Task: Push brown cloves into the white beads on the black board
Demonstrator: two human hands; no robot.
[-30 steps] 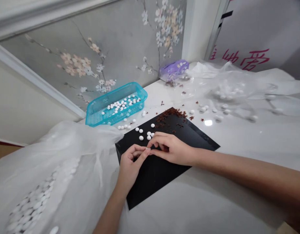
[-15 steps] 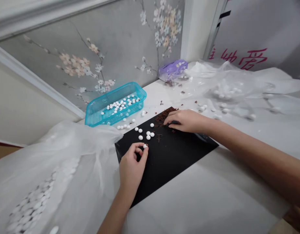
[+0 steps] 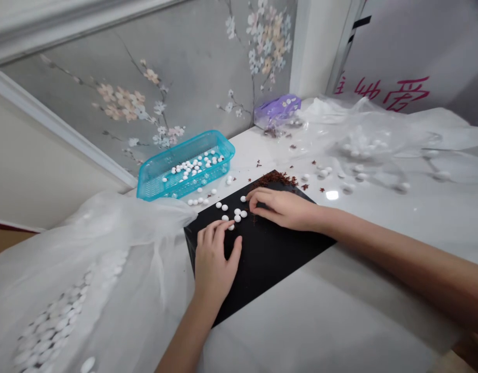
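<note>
A black sheet (image 3: 270,248) lies on the white table. On it sit several small white round seeds (image 3: 237,213) and a heap of dark red-brown husk bits (image 3: 276,179) at its far corner. My left hand (image 3: 214,259) lies flat on the sheet, fingers stretched out, fingertips touching a white seed near the cluster. My right hand (image 3: 280,207) rests on the sheet just right of the seeds, fingers extended and held together, below the husk heap. Neither hand grips anything that I can see.
A turquoise basket (image 3: 153,178) with several white seeds stands at the back left, loose seeds in front of it. A white mesh bag of seeds (image 3: 68,290) covers the left. Clear plastic bags (image 3: 371,140) and a purple bag (image 3: 276,110) lie at the back right.
My left hand has opened from a pinch and laid its fingers flat by the seeds. My right hand has come back from the husk heap toward the seed cluster.
</note>
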